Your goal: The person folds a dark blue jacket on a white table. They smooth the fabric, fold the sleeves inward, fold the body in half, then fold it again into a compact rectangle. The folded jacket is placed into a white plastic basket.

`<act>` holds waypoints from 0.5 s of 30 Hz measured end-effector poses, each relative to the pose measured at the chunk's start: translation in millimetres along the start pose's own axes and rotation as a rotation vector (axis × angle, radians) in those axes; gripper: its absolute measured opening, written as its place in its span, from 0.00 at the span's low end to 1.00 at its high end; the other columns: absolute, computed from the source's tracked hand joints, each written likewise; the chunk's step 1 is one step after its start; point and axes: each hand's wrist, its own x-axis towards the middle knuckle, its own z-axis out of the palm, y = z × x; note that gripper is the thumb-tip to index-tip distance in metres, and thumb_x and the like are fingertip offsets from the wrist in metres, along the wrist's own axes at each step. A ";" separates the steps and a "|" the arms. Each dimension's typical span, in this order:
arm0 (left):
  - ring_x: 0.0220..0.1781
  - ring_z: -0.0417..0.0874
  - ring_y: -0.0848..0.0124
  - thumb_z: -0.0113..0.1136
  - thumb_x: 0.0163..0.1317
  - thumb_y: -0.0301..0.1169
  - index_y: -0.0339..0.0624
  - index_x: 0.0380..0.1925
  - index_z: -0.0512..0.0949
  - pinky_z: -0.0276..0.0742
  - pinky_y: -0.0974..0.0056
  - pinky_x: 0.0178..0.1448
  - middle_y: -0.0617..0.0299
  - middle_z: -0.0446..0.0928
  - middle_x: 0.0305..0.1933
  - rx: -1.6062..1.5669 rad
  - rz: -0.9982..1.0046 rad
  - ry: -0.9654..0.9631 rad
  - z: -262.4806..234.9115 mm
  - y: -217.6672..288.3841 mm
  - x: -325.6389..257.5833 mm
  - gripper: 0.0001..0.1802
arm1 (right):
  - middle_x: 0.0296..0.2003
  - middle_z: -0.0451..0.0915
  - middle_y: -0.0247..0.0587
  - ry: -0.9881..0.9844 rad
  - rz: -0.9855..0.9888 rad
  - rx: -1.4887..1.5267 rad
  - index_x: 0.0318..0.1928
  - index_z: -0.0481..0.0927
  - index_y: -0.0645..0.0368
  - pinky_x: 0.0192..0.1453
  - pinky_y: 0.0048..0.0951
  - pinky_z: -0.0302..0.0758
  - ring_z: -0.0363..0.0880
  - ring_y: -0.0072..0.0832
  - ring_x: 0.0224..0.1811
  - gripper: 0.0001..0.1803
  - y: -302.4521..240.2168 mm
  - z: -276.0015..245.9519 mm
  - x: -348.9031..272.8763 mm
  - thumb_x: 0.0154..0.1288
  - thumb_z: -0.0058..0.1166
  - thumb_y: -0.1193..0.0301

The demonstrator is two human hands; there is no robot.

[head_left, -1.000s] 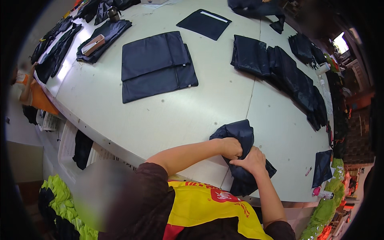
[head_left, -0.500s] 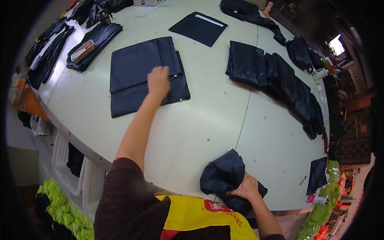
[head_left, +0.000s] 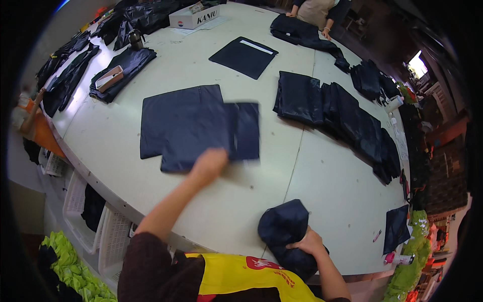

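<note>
My left hand (head_left: 211, 162) is closed on the near edge of a flat dark navy fabric piece (head_left: 201, 132), its fingertips somewhat blurred. This piece lies askew over another navy fabric piece (head_left: 157, 111), which shows at the far and left sides. At the table's near edge my right hand (head_left: 309, 243) grips a bunched navy fabric bundle (head_left: 284, 224), thumb on top and the other fingers partly hidden.
Beyond lies a navy panel (head_left: 241, 58) with a white strip. Folded dark fabric stacks (head_left: 347, 110) run along the right. A phone-like item in a pinkish case (head_left: 109, 79) rests on cloth at left. A white box (head_left: 193, 17) and a co-worker's hand (head_left: 326, 33) are at the back.
My left hand has come nearer and slightly right, shifting the upper navy piece to the right over the one beneath. My right hand keeps its grip on the bundle. The view has tilted slightly.
</note>
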 end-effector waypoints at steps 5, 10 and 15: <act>0.67 0.66 0.57 0.55 0.61 0.39 0.43 0.47 0.77 0.55 0.48 0.70 0.50 0.70 0.60 -0.379 0.159 -0.521 -4.3 163.8 -95.6 0.17 | 0.50 0.79 0.47 0.185 -0.015 0.440 0.54 0.75 0.61 0.57 0.34 0.70 0.76 0.38 0.53 0.45 100.3 -2.9 3.8 0.29 0.77 0.61; 0.54 0.72 0.58 0.60 0.57 0.39 0.44 0.41 0.77 0.64 0.52 0.58 0.54 0.74 0.47 -0.390 -0.142 -0.394 24.4 213.1 -98.1 0.15 | 0.46 0.80 0.40 0.410 -0.050 0.556 0.53 0.76 0.62 0.52 0.32 0.72 0.76 0.29 0.45 0.33 195.0 -11.7 -2.3 0.43 0.71 0.68; 0.42 0.72 0.60 0.64 0.51 0.38 0.49 0.38 0.77 0.64 0.58 0.44 0.58 0.72 0.37 -0.083 -0.434 -0.142 49.7 251.1 -59.6 0.14 | 0.44 0.81 0.41 0.440 -0.008 0.676 0.52 0.76 0.62 0.51 0.32 0.72 0.76 0.30 0.45 0.32 234.6 -10.5 -7.8 0.44 0.71 0.66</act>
